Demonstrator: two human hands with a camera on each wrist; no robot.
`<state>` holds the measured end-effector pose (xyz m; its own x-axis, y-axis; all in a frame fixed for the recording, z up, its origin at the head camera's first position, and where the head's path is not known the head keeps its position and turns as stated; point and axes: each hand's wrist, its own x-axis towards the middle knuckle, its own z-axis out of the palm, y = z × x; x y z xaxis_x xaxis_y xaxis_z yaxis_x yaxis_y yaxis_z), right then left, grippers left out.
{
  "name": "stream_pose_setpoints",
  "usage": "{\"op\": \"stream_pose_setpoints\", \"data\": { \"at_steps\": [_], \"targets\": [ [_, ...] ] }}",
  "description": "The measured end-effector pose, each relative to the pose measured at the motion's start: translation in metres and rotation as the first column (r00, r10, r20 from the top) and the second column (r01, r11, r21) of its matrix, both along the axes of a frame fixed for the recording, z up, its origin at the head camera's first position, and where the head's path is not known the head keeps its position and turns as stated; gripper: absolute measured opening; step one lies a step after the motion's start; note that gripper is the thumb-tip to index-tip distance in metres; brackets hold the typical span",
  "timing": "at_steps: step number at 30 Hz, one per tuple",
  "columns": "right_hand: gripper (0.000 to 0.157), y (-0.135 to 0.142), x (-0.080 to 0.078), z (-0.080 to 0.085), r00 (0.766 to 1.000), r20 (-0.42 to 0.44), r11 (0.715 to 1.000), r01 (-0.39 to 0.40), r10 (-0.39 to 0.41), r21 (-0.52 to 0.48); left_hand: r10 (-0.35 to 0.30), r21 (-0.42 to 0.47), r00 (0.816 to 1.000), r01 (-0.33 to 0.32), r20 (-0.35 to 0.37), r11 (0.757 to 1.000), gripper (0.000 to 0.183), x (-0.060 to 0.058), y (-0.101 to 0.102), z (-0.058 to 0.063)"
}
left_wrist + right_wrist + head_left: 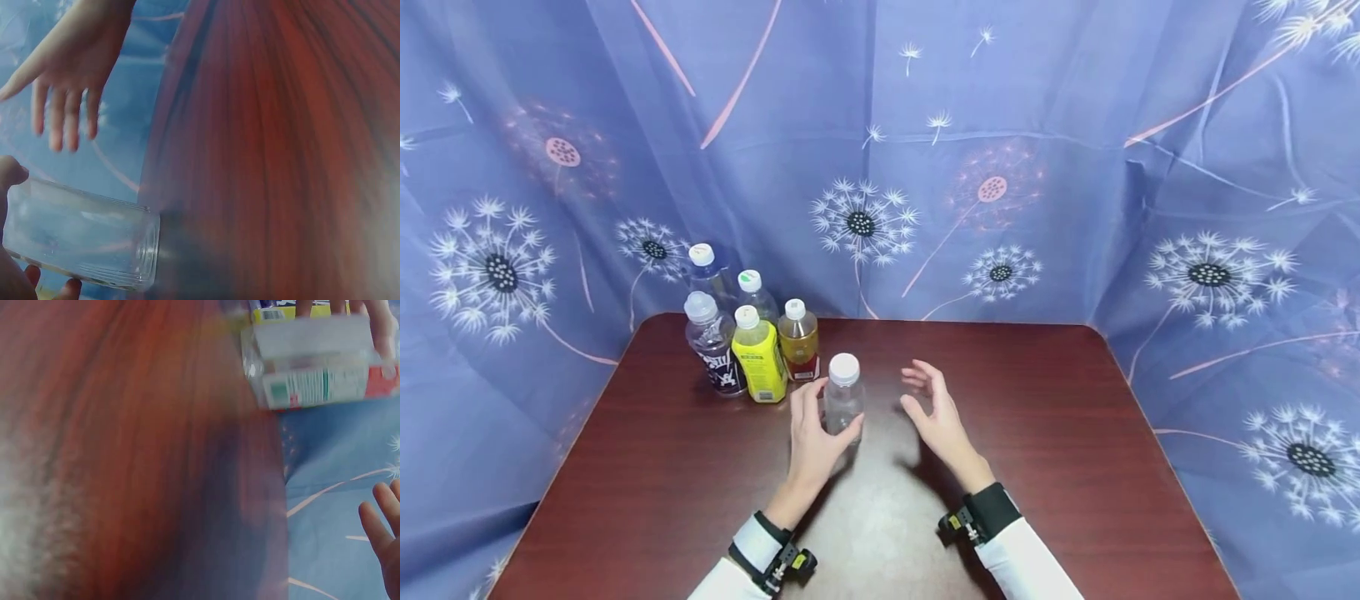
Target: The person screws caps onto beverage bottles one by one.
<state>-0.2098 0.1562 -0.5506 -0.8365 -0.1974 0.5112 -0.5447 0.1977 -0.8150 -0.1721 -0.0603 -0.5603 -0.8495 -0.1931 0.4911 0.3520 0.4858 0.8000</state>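
Observation:
My left hand (814,437) grips a clear plastic bottle (844,406) with a white cap, thumb on the near side and fingers on the far side. The bottle is upright near the middle of the table; whether its base touches the wood I cannot tell. In the left wrist view the transparent bottle (81,234) appears sideways. To its right my right hand (943,421) hovers above the table, fingers spread and relaxed, holding nothing. Part of that hand (386,531) shows at the right edge of the right wrist view.
Left of the held bottle several bottles stand in a group: a yellow-labelled one (760,362), one with amber liquid (799,337), a dark-labelled one (717,350) and others behind. The brown table (1037,400) meets a blue dandelion curtain (925,225) at the back.

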Motion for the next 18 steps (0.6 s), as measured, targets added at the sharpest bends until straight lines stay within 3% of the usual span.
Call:
{"op": "stream_pose_setpoints", "data": {
  "at_steps": [4, 8, 18],
  "targets": [
    [0.057, -0.004, 0.007, 0.014, 0.999, 0.009, 0.999, 0.032, -0.032, -0.015, 0.087, -0.048, 0.994, -0.09, -0.064, 0.995, 0.076, 0.005, -0.025, -0.001],
    [0.053, -0.004, 0.015, 0.026, 0.999, 0.014, 0.999, 0.047, -0.046, -0.026, 0.135, -0.067, 0.984, -0.143, -0.114, 0.987, 0.076, 0.01, -0.046, -0.003],
    [0.051, -0.006, 0.017, 0.02, 0.998, 0.026, 0.998, 0.053, -0.052, -0.031, 0.259, -0.068, 0.957, -0.269, -0.127, 0.961, 0.077, 0.021, -0.088, -0.001]
  ]
}}
